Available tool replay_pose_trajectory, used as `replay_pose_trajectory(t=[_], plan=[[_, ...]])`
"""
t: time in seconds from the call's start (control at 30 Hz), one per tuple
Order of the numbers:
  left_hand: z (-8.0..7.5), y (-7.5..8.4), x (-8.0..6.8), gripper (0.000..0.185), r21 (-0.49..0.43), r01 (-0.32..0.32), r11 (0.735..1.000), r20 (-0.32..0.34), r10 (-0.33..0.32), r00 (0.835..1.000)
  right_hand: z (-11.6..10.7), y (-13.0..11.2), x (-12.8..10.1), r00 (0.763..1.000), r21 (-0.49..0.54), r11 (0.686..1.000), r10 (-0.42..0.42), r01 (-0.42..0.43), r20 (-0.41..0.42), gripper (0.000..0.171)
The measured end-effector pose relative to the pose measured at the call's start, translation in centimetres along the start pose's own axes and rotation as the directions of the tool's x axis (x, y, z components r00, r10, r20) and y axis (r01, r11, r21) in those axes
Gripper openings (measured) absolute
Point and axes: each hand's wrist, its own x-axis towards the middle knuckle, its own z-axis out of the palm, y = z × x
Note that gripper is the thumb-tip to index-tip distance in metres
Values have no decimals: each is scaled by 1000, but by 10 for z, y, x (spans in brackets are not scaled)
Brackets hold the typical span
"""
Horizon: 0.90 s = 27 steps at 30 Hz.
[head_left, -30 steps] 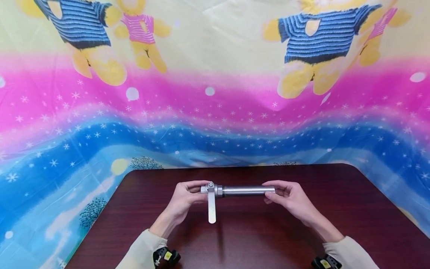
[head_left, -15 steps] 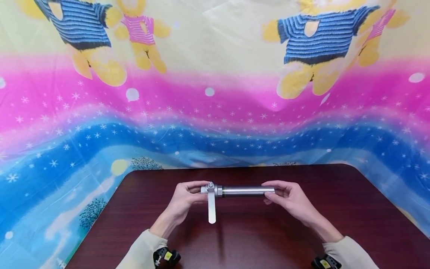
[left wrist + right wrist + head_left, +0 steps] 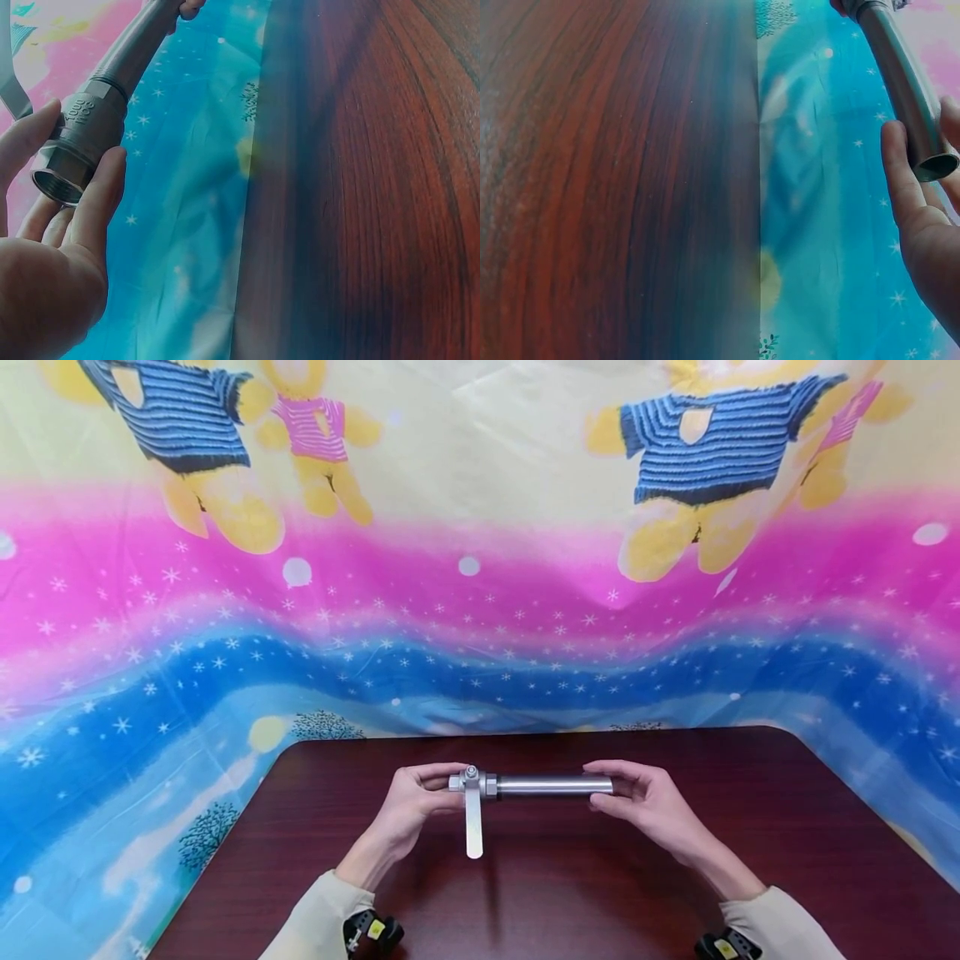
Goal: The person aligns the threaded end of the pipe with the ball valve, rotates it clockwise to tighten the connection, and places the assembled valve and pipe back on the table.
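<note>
A silver ball valve (image 3: 489, 786) with a flat lever handle (image 3: 473, 827) is held level above the table. A smooth metal pipe (image 3: 551, 786) extends from its right end, with some thread visible at the joint in the left wrist view. My left hand (image 3: 405, 806) grips the valve body by its left end, thumb on the near side and a finger on the far side. My right hand (image 3: 652, 797) has its thumb and fingers around the pipe's free end. In the right wrist view the thumb (image 3: 901, 172) lies along the pipe, whose hollow end faces the palm.
Beneath the hands is a dark red-brown wooden table (image 3: 540, 893) with rounded far corners. A printed cloth (image 3: 465, 610) with bears and snowflakes hangs behind it and along its sides. Each wrist carries a black camera mount (image 3: 372, 933).
My right thumb has shifted slightly towards me and lower along the pipe's near side. The left hand and the valve stay in almost the same place.
</note>
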Motion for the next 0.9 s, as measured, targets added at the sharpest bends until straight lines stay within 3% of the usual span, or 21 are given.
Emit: replay_pose_trajectory(t=[0.3, 0.5, 0.7, 0.9], plan=[[-1, 0, 0, 51, 2, 0, 1000, 1, 0, 1000, -1, 0, 1, 1000, -20, 999, 31, -31, -5, 38], [-1, 0, -1, 50, 8, 6, 1000, 3, -6, 1000, -1, 0, 0, 1000, 27, 999, -21, 20, 14, 42], [-1, 0, -2, 51, 4, -4, 1000, 14, 4, 1000, -1, -1, -1, 999, -3, 1000, 29, -29, -15, 37], [-2, 0, -1, 50, 0, -5, 1000, 17, 5, 1000, -1, 0, -1, 1000, 52, 999, -14, 13, 12, 43]])
